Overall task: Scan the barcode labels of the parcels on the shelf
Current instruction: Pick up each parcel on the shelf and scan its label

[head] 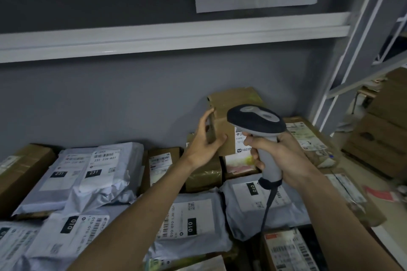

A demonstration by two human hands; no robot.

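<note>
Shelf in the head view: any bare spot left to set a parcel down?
Barely. Grey poly mailers and brown cardboard boxes cover the shelf to the grey wall. The only bare surface is a pale strip at the right, bordered by boxes.

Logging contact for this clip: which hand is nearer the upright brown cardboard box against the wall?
Left. The left hand grips the upright brown cardboard box by its left edge; the right hand holds the grey handheld barcode scanner in front of it, not touching.

Scanner (256,122) was dark grey and pale grey; boxes (222,105) behind it brown; mailers (88,182) left of it grey-white.
</note>
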